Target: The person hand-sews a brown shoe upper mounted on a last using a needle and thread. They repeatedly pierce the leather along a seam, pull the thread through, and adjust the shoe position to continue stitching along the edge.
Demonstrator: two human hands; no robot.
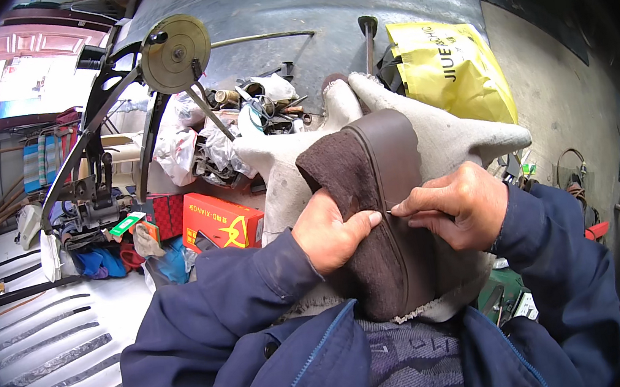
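One brown shoe point(406, 251), one yellow bag point(453, 74), one orange-red box point(222, 217) and one round wheel point(176, 54) are visible.

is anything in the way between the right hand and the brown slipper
Nothing visible is: the right hand is right at the sole side of the brown slipper, pinching a small thin tool near the seam. The left hand grips the fuzzy upper, its thumb close by but not between them.
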